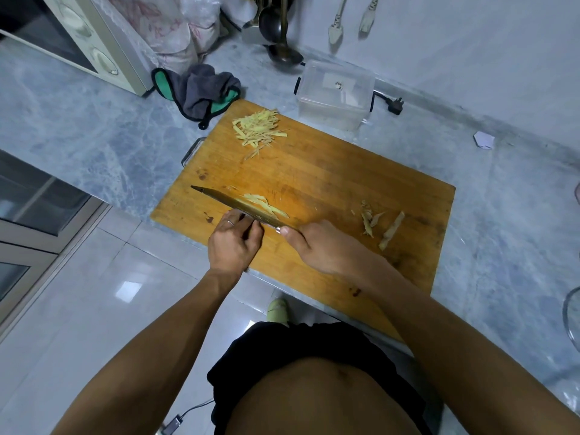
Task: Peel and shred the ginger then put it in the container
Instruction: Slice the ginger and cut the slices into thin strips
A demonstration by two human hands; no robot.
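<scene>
A wooden cutting board (pixel 329 171) lies on the marble counter. At its far left corner sits a pile of shredded ginger (pixel 258 128). My right hand (pixel 317 246) grips the handle of a cleaver (pixel 232 202), whose blade lies edge-down across the board's near left part with ginger strips (pixel 265 205) along its far side. My left hand (pixel 233 241) is curled against the blade's near side; whatever it holds down is hidden. Ginger peelings (pixel 381 224) lie at the right of the board. A clear plastic container (pixel 334 95) stands behind the board, with only a tiny scrap inside.
A grey and green cloth (pixel 201 89) lies beside the board's far left corner, next to a microwave (pixel 75 39). Ladles (pixel 282 42) hang by the wall above a black plug (pixel 394 105). A glass bowl's rim (pixel 569 315) shows at the right edge. The board overhangs the counter's front edge.
</scene>
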